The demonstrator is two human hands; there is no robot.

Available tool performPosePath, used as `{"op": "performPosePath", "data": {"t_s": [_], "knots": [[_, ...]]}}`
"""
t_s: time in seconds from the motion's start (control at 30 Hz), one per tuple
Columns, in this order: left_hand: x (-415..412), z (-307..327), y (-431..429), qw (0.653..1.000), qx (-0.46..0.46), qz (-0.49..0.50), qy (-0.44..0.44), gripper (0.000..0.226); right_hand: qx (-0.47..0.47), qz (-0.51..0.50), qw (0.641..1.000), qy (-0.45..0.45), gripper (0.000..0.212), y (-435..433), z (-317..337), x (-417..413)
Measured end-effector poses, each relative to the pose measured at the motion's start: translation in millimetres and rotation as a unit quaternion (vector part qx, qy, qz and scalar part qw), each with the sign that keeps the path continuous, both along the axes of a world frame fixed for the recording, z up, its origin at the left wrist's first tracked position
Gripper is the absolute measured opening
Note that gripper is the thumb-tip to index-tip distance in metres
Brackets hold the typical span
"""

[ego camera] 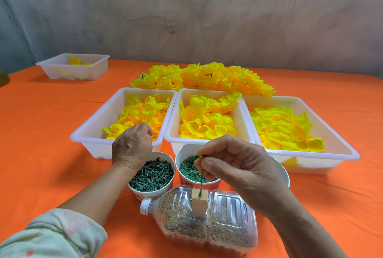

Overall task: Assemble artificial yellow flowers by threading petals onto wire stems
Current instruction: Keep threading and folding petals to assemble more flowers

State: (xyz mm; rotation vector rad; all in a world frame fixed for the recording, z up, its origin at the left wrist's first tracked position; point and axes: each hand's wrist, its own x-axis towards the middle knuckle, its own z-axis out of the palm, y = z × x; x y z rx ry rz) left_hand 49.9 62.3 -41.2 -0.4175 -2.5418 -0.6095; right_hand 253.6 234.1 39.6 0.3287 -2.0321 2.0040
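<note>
Orange tablecloth (41, 133), grey wall behind. Everything hinges on the wooden block (199, 204) sitting on the sand-filled bottle (228, 222). The wire stem (201, 179) stands straight up out of the block, and the right hand (238, 166) is pinching it near the top. The left hand (132, 146) is beyond the block and to its left, fingers curled over the petals (143, 110) in the nearest petal tray (93, 121). Honestly can't tell if it's got one yet. I'd guess a petal has to come back toward the block and drop down over the wire's tip, so those pinching fingers will be in the way.
</note>
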Motion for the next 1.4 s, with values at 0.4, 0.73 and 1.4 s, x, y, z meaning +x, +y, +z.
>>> {"op": "performPosePath", "data": {"t_s": [0.4,0.73,1.4], "knots": [[2.0,1.7,0.0,1.000,-0.003,0.000,-0.004,0.020,-0.023,-0.007,1.000,0.004,0.012,-0.7,-0.7,-0.3],[0.3,0.0,0.0,1.000,0.000,0.001,-0.001,0.019,-0.015,-0.016,1.000,0.006,0.012,-0.5,-2.3,-0.4],[-0.3,-0.2,0.1,1.000,-0.005,0.001,0.004,0.019,0.016,-0.025,0.999,0.016,0.016,-2.5,-4.1,-1.4]]}}
